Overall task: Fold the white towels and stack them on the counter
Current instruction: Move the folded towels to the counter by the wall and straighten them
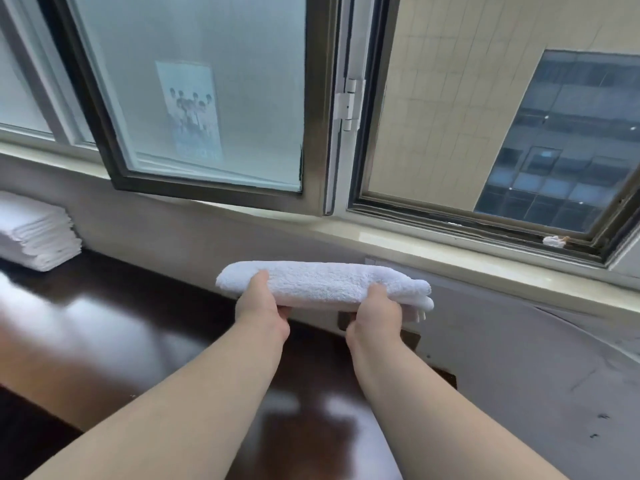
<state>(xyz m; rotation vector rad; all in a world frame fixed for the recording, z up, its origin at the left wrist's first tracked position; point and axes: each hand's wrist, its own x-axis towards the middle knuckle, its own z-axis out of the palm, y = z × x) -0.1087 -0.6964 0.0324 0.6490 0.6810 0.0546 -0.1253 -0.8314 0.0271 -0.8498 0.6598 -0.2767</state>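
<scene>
A folded white towel (322, 284) is held flat in the air above the dark glossy counter (114, 317), in front of the window sill. My left hand (262, 304) grips its left part, thumb on top and fingers beneath. My right hand (375, 311) grips the right part the same way. The towel's layered edges show at its right end. A stack of folded white towels (34, 233) rests on the counter at the far left, well away from both hands.
A pale window sill (450, 244) runs behind the counter. An open window pane (194, 98) swings inward above it. A grey wall panel (519, 358) fills the right side. A small scrap (554, 240) lies in the window track.
</scene>
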